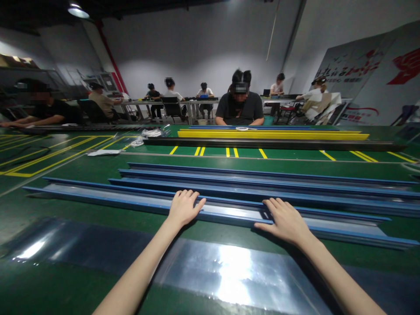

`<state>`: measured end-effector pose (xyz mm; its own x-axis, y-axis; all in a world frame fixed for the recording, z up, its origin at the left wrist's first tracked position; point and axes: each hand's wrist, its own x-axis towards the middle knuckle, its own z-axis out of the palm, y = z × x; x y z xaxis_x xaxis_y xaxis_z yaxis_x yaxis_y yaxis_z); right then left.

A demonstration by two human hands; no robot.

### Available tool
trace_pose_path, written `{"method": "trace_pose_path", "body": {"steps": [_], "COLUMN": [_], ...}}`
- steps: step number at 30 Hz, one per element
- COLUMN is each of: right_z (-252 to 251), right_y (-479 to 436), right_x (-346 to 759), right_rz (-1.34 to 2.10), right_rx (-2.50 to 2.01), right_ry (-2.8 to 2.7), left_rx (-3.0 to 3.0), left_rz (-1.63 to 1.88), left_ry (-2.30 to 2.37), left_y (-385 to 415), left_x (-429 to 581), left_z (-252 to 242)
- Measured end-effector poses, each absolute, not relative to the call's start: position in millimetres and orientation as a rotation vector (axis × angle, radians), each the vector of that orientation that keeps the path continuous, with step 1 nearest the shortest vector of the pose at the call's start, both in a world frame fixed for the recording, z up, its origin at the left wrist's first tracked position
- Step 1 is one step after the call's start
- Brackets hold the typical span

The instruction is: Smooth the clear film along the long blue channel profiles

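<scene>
A long blue channel strip [131,202] with raised side walls and a pale clear inner floor lies crosswise in front of me. My left hand [184,208] rests across it near its middle, fingers curled over the far wall and thumb pointing right. Farther right, my right hand [285,219] spans the same channel, its fingers over the far wall and its thumb at the near wall. The palms hide short parts of the strip. Between me and the channel a glossy clear plastic sheet [203,267] lies flat under my forearms.
Just behind lie more blue channels [229,183]. Beyond them are a dark strip [262,143], a yellow strip [272,135] and a crumpled plastic bag [151,133] on the green table [75,168] marked with yellow lines. A person [241,105] sits opposite; several others work behind.
</scene>
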<state>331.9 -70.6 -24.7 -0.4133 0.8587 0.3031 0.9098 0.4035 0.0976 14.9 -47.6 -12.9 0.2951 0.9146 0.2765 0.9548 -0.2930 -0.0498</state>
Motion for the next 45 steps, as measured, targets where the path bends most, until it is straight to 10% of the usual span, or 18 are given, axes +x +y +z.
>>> {"method": "trace_pose_path", "body": {"steps": [45], "right_z": [-23], "right_y": [-27], "right_x": [304], "right_rz": [-0.390], "right_rx": [-1.692], "right_ry": [-2.456], "left_rx": [-2.271], "left_rz": [-0.308], "left_ry": [-1.744], "left_y": [14], "left_x": [-3], "left_z": [-22]}}
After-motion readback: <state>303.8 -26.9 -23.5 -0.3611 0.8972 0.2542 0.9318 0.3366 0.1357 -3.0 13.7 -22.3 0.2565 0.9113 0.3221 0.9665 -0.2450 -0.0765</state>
